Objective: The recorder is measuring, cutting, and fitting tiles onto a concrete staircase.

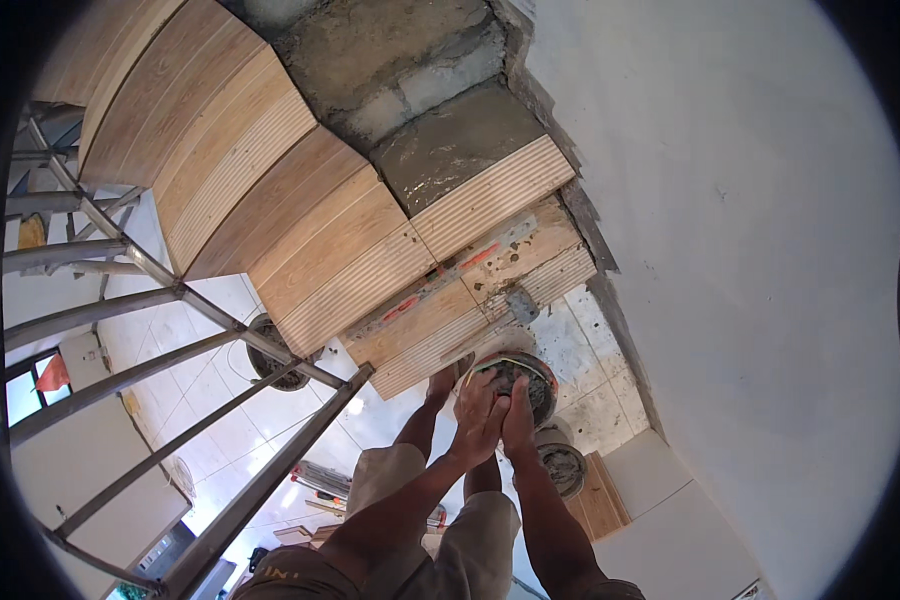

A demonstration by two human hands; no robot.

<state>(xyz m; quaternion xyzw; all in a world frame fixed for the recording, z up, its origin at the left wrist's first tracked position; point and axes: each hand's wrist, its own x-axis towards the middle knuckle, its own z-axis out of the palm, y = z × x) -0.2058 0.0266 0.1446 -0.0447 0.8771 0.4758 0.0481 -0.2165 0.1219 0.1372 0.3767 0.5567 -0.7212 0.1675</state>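
My left hand (478, 412) reaches over the near left rim of a round bucket (553, 385), its fingers stretched toward the dark wet mortar (532, 380) inside. Pressed close beside it, my right hand (517, 418) is at the near rim with its fingers held together. Whatever it may grip is hidden. Just beyond the bucket, a trowel (521, 305) with a grey blade lies on a tiled step. A long grey level (380, 318) with red marks rests along the same step.
Wood-look stair tiles (300, 235) climb to the upper left, beside a metal railing (210, 320). Wet mortar (460, 140) covers part of an untiled step. A white wall (740, 220) bounds the right. Another bucket (562, 470) stands near my right forearm; a black basin (275, 355) sits beyond the railing.
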